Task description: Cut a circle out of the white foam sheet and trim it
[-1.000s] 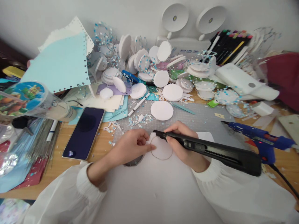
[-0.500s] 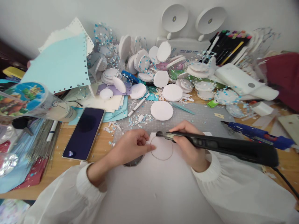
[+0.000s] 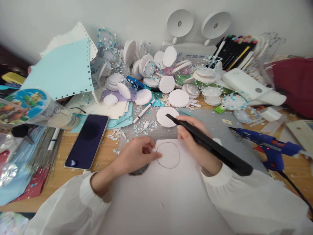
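Note:
A large white sheet (image 3: 156, 202), seemingly foam board, spreads in front of me with a drawn circle (image 3: 179, 156) near its far edge. My left hand (image 3: 138, 151) pinches the sheet just left of the circle, thumb on top and the other fingers curled. A dark round hole (image 3: 139, 170) shows in the sheet below this hand. Wrapped in my right hand (image 3: 195, 137) is a black utility knife (image 3: 210, 145), raised above the sheet and pointing to the far left. Its tip overlaps, in view, a white cut disc (image 3: 164, 117) lying on the grey cutting mat (image 3: 207, 117).
A phone (image 3: 87, 142) and a lidded cup (image 3: 58, 114) stand left. A blue glue gun (image 3: 269, 140) with its cable lies right. Several white discs and blue-flecked wire pieces are heaped at the back, before a twin-head lamp (image 3: 180, 23). Scraps litter the mat.
My right hand has lifted the utility knife off the circle and swung its tip away from me, with the handle end now lower and nearer. The left hand stays on the sheet.

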Demonstrator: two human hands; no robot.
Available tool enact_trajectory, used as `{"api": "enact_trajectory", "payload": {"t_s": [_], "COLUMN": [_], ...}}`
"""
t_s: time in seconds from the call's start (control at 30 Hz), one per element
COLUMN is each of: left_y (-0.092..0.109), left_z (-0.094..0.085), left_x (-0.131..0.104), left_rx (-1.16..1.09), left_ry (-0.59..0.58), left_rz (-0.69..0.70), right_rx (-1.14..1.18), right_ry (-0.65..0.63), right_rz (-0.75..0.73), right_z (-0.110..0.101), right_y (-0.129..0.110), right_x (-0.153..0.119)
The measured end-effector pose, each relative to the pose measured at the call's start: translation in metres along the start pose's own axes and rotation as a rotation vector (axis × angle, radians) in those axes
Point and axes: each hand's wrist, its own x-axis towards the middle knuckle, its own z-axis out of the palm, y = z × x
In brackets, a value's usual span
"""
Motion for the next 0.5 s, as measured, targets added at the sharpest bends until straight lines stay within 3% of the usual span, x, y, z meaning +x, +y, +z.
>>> {"api": "enact_trajectory", "payload": {"t_s": [0.2, 0.5], "left_y": [0.0017, 0.0041], "left_z": [0.0002, -0.0008], "left_x": [0.0002, -0.0003], "left_rx": [0.010, 0.017], "left_ry": [-0.003, -0.013], "left_rz": [0.006, -0.005], "right_rx": [-0.038, -0.212], "right_ry": [-0.198, -0.258], "right_rz": [-0.076, -0.289], "right_z": [0.0044, 0.0064], "right_y": [-0.0007, -0.0010], "right_x": [-0.0013, 0.0007]}}
